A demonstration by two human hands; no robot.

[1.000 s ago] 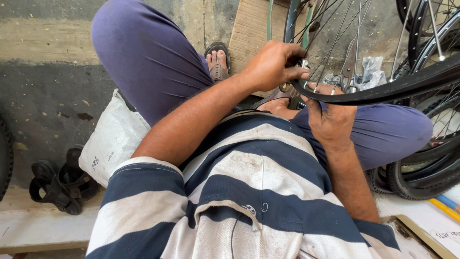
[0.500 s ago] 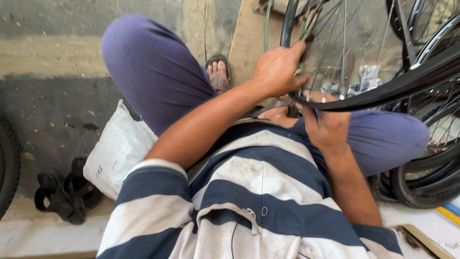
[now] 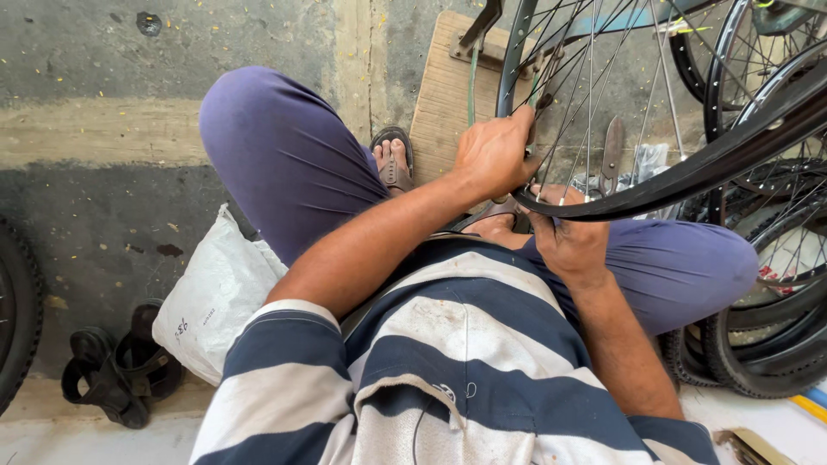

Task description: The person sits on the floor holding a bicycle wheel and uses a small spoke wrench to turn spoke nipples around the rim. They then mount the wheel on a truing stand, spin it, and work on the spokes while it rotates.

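Bicycle wheel with black rubber tyre and thin metal spokes [image 3: 689,168] looks light, stiff yet bendable. Left hand [image 3: 495,155] curls fingers around rim; right hand [image 3: 564,241] pinches tyre edge, probably the safest hold.

Navy-and-white striped shirt [image 3: 465,362], purple trousers [image 3: 284,164], black tyre [image 3: 689,172], white bag [image 3: 215,297].

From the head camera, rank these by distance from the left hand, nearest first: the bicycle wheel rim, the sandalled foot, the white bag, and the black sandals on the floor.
1. Bicycle wheel rim: under the left hand.
2. Sandalled foot: just left of the hand.
3. White bag: lower left, beside the thigh.
4. Black sandals: far lower left on the floor.
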